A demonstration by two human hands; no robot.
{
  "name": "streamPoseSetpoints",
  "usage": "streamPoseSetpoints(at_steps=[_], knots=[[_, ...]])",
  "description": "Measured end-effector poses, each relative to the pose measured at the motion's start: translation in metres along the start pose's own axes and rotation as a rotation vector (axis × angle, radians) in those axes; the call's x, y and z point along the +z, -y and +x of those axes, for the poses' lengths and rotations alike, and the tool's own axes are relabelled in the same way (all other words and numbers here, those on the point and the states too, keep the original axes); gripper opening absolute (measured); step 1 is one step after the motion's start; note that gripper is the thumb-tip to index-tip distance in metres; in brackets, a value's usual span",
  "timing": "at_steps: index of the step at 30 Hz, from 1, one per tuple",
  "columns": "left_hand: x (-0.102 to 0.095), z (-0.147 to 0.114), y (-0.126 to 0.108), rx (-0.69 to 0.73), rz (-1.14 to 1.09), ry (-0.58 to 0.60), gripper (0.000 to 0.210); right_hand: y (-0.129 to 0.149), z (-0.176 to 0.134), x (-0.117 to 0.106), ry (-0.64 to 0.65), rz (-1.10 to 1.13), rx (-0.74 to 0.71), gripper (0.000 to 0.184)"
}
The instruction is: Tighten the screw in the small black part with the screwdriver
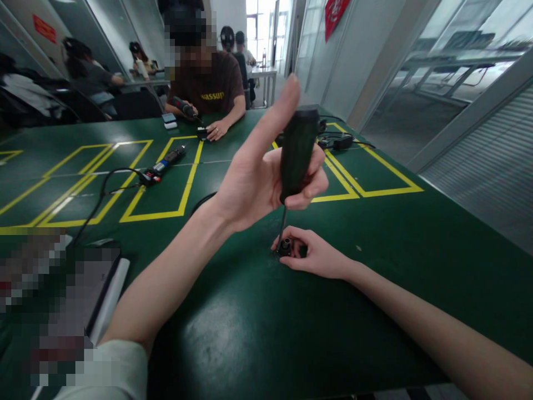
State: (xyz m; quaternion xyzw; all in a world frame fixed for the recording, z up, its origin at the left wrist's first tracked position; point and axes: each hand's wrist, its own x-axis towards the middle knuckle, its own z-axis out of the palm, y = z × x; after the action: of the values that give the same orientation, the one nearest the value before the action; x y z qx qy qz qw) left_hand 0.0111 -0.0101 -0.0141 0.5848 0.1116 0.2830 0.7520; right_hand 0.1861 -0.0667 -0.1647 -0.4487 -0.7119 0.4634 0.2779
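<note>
A green table (pixel 375 328) stretches across the room, its top marked with yellow outlines (pixel 393 193). At its far edge a co-worker (pixel 208 78) in a brown T-shirt grips a dark power tool (pixel 184 108), the other hand resting on the tabletop. A corded driver (pixel 169 161) lies left of the middle, and black cables (pixel 342 142) sit loosely near the far right corner.

Between the outlines and the near edge is a small black part (pixel 285 248), pinched in the fingers of the right hand (pixel 318 254). Just above, the left hand (pixel 252 180) wraps its fingers round the dark handle of a screwdriver (pixel 298 150) — thumb pointing up beside it. The thin shaft slants down to the part; whether its tip is seated there, I can't tell.
</note>
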Motion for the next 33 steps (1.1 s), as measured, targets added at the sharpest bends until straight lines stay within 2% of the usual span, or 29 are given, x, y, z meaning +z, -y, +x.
streamPoseSetpoints(at_steps=[4,16,33], knots=[[-0.0043,0.0009,0.0005,-0.027,0.010,0.066,0.082,0.0001,0.0002,0.0000,-0.002,-0.001,-0.007,0.027],[-0.0035,-0.0024,0.0018,-0.018,-0.004,0.051,0.072,0.0000,-0.0004,-0.0003,-0.002,0.007,-0.002,0.026],[-0.0046,-0.0009,0.0029,-0.009,0.026,0.098,0.076,0.0019,-0.0006,0.0008,-0.002,0.014,-0.003,0.026]])
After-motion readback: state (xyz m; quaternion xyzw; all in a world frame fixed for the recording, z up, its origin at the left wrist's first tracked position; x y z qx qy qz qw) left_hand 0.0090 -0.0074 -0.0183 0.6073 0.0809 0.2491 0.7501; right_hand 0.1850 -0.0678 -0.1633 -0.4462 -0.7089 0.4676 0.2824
